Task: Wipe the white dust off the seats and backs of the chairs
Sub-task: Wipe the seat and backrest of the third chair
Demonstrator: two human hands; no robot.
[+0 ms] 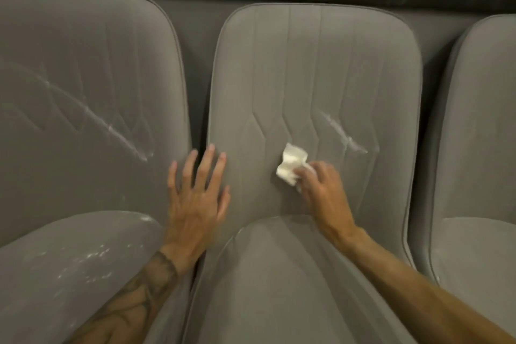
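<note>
Three grey padded chairs side by side: left chair, middle chair, and right chair, only partly in view. Two bare hands: left hand, right hand. One crumpled white cloth. Two long white dust marks: left streak, middle streak. One speckled dust patch

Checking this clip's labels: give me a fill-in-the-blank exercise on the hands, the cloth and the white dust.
1. The right hand grips the white cloth against the back of the ____ chair.
2. The white streak on that back lies to the ____ of the cloth.
3. The left hand, fingers spread, holds ____.
4. White dust specks the seat of the ____ chair.
Missing: middle; right; nothing; left.
</note>
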